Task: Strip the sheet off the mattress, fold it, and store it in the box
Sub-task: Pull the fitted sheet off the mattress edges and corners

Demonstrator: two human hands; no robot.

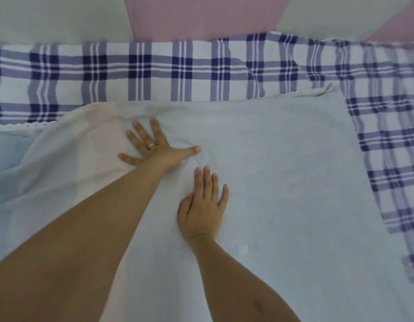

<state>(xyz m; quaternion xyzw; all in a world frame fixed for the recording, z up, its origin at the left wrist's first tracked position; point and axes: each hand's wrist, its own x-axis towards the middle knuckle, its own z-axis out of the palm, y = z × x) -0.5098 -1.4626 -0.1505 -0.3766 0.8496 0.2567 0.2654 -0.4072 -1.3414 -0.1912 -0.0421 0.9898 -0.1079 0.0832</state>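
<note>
A pale, thin sheet (282,159) with faint pink and blue bands lies folded over in front of me, its lace-trimmed edge running along the far side. It rests on a purple and white plaid cover (178,70) that spreads across the mattress. My left hand (152,145), wearing a ring, lies flat on the sheet with fingers spread wide. My right hand (203,208) presses flat on the sheet just to the near right of it, fingers straight. No box is in view.
Beyond the plaid cover a wall with pink (201,15) and white panels rises. A light blue patch of cloth (8,149) shows at the left under the sheet's edge. The plaid cover extends down the right side.
</note>
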